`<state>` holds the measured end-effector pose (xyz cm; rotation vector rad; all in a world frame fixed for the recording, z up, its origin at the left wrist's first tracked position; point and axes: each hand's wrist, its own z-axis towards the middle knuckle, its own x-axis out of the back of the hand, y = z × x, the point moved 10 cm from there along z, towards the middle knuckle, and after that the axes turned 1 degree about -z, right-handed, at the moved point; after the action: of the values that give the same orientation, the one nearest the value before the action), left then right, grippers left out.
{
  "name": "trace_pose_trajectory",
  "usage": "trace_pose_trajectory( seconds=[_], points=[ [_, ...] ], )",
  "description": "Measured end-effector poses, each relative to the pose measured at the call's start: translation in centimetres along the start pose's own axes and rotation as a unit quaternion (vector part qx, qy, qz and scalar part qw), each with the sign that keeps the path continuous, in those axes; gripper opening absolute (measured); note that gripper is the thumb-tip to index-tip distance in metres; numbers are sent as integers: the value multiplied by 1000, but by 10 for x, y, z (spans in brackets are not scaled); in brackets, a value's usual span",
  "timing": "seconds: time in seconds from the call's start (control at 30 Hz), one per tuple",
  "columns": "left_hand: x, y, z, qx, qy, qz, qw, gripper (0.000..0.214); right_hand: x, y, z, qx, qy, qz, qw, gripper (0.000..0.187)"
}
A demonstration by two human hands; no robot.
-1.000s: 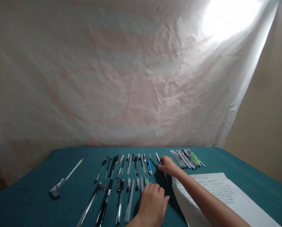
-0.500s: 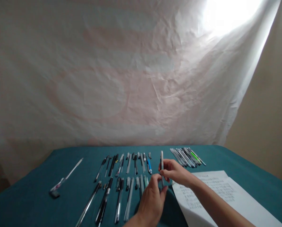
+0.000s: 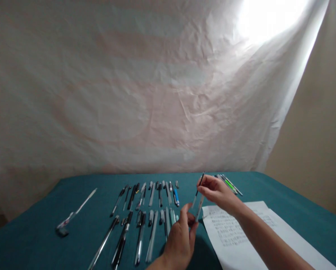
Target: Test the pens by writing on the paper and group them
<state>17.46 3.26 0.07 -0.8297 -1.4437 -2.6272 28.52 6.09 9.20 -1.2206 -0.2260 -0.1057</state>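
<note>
My left hand (image 3: 181,234) pinches the lower end of a pale, see-through pen barrel (image 3: 199,210), which leans to the right. Between the thumb and fingers of my right hand (image 3: 218,191) is a thin pen refill (image 3: 196,195) with a dark upper part and a clear lower part. The refill is outside the barrel, slanting beside it to the left. Just left of my hands, several pens and their caps lie in two rows, among them a blue pen (image 3: 176,197) and a clear pen (image 3: 152,236).
Handwritten paper sheets (image 3: 235,243) lie under my right forearm. Behind my right hand is a group of pens, including a green one (image 3: 230,186). A long white stick-like item with a dark end (image 3: 62,231) rests at the left of the green cloth (image 3: 32,225). A pale sheet hangs behind.
The pen was upright between both hands. Now a refill and a barrel are seen apart, the refill in my right hand, which has moved up and right, the barrel in my left.
</note>
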Motion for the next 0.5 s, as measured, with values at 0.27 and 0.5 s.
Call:
trace_pose_trajectory(
  seconds=[0.27, 0.5],
  points=[
    [-5, 16, 0, -74, -35, 58, 995, 33, 67, -37, -14, 85, 170, 35, 981, 22],
    [-6, 12, 1, -57, -35, 70, 995, 32, 63, -36, -13, 69, 149, 20, 986, 21]
  ],
)
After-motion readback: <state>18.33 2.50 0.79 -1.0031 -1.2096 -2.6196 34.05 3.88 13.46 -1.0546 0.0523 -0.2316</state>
